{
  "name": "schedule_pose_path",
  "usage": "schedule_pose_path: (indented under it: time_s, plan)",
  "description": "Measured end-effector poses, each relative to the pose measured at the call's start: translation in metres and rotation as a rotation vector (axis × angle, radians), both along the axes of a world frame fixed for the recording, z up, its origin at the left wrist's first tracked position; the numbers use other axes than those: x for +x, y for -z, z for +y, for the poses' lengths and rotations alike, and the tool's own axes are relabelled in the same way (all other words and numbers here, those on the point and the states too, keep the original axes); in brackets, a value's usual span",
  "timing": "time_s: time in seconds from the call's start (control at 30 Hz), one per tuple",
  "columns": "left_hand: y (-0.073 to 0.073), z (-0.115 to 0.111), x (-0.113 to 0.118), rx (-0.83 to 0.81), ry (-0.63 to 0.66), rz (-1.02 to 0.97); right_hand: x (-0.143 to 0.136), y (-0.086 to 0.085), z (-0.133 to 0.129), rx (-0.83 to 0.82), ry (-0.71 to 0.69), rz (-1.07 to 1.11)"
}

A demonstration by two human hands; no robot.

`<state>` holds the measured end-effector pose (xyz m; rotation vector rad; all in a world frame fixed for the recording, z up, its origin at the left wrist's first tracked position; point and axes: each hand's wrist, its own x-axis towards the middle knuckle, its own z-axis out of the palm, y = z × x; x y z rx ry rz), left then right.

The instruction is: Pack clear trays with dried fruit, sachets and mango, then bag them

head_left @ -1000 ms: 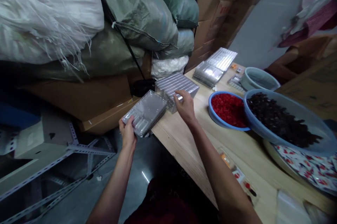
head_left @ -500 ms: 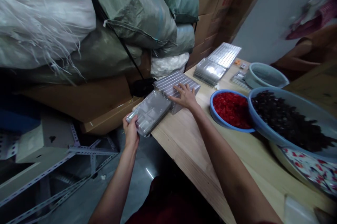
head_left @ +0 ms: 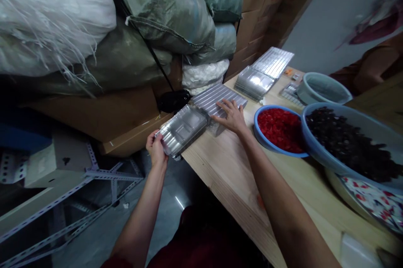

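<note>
The wooden table (head_left: 220, 167) carries the work along its far-left edge, with the large blue basin (head_left: 379, 135) of dark pieces to the right and the smaller blue basin (head_left: 262, 142) of red pieces between, well clear of the stacks. A far stack of ribbed clear trays (head_left: 256, 81) lies beyond. Nearer, the ribbed clear plastic stack (head_left: 204, 98) lies flat on the table, its left side meeting the compartmented clear trays (head_left: 185, 123), whose near-left end seems to jut past the table edge; whether the two are joined I cannot tell. The right hand (head_left: 231, 116) lies palm down, fingers spread over the ribs; light, even pressure should steady that stack without crushing the thin plastic. The left hand (head_left: 156, 147) pinches the near-left corner of the compartmented trays, thumb above; its fingers underneath are hidden. That overhanging end deserves firm support from below, kept level, since slick trays could slide over one another if the corner dips.
</note>
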<state>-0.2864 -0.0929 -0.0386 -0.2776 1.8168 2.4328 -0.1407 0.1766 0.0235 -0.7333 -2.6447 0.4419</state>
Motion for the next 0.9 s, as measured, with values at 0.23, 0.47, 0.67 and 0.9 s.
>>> schedule_pose_path:
  time_s: [0.23, 0.47, 0.67, 0.9]
  plan:
    - [0.001, 0.003, -0.012, -0.009, -0.036, 0.029, 0.025, -0.001, 0.005, -0.005, 0.043, -0.01]
    - [0.003, 0.025, -0.03, 0.016, -0.099, 0.084, 0.045, -0.002, 0.008, 0.034, 0.071, -0.056]
    - [0.005, 0.034, -0.044, 0.001, -0.124, 0.106, 0.048, -0.007, 0.007, 0.011, 0.053, -0.063]
    - [0.008, 0.035, -0.053, -0.04, -0.099, 0.122, 0.05, -0.009, 0.008, 0.005, 0.039, -0.08]
